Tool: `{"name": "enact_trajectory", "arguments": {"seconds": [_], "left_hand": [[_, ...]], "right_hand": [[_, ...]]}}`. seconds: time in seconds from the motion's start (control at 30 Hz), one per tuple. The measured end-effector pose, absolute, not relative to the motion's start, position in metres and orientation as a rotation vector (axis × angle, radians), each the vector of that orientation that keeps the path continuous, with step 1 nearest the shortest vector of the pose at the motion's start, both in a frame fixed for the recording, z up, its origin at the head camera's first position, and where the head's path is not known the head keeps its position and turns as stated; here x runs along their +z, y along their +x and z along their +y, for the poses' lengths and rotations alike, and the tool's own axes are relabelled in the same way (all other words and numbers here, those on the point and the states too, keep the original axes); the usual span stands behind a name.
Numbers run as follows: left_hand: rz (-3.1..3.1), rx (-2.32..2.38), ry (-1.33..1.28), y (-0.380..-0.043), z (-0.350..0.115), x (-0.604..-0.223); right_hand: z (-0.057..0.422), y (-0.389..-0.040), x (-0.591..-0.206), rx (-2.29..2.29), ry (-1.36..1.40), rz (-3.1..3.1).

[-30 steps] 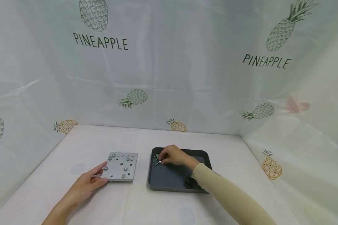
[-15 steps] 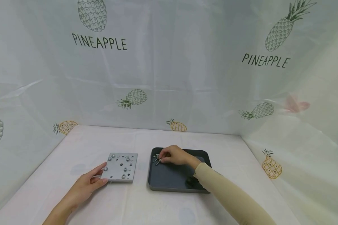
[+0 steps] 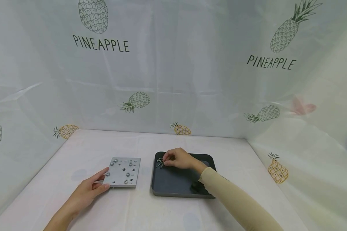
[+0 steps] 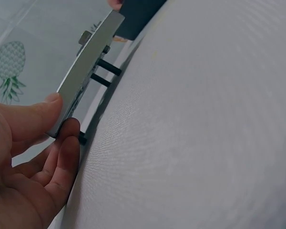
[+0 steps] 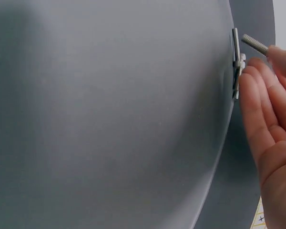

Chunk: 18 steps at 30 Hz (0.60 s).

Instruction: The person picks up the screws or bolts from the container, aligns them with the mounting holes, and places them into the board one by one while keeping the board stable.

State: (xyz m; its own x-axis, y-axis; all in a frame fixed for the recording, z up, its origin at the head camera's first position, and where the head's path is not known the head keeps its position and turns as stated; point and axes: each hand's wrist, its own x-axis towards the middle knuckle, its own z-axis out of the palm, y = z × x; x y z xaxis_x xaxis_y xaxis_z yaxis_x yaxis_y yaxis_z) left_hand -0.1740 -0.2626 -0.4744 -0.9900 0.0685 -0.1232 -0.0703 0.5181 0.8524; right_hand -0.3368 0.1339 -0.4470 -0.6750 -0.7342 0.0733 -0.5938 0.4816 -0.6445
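Observation:
A square silver metal plate (image 3: pixel 120 175) sits on the left half of the table, with several bolts in some of its holes. My left hand (image 3: pixel 85 192) pinches its near left corner, thumb on the edge and fingertips underneath. In the left wrist view, dark bolt shanks (image 4: pixel 109 67) stick out below the plate. At the back left corner of the dark grey tray (image 3: pixel 170 184), my right hand (image 3: pixel 179 158) pinches a bolt (image 5: pixel 254 44), its threaded end pointing out past the thumb. Several loose bolts (image 5: pixel 237 67) lie in the tray right by the fingers.
A small black object (image 3: pixel 195 186) lies in the tray's near right part, partly hidden by the beige sleeve (image 3: pixel 228 195). White pineapple-print sheeting (image 3: pixel 173 73) stands behind and along both sides of the table.
The right hand stays over the tray's back left corner while its fingers shift the bolt, which points differently and shows less. The left hand and plate keep their place.

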Motion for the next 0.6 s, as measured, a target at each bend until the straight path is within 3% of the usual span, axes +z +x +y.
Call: {"name": "enact_trajectory", "arguments": {"seconds": [0.6], "left_hand": [[2.596,1.516,0.022,-0.174,-0.262,-0.476]], "right_hand": [[0.117,-0.335,-0.43,-1.154,-1.1,2.488]]}}
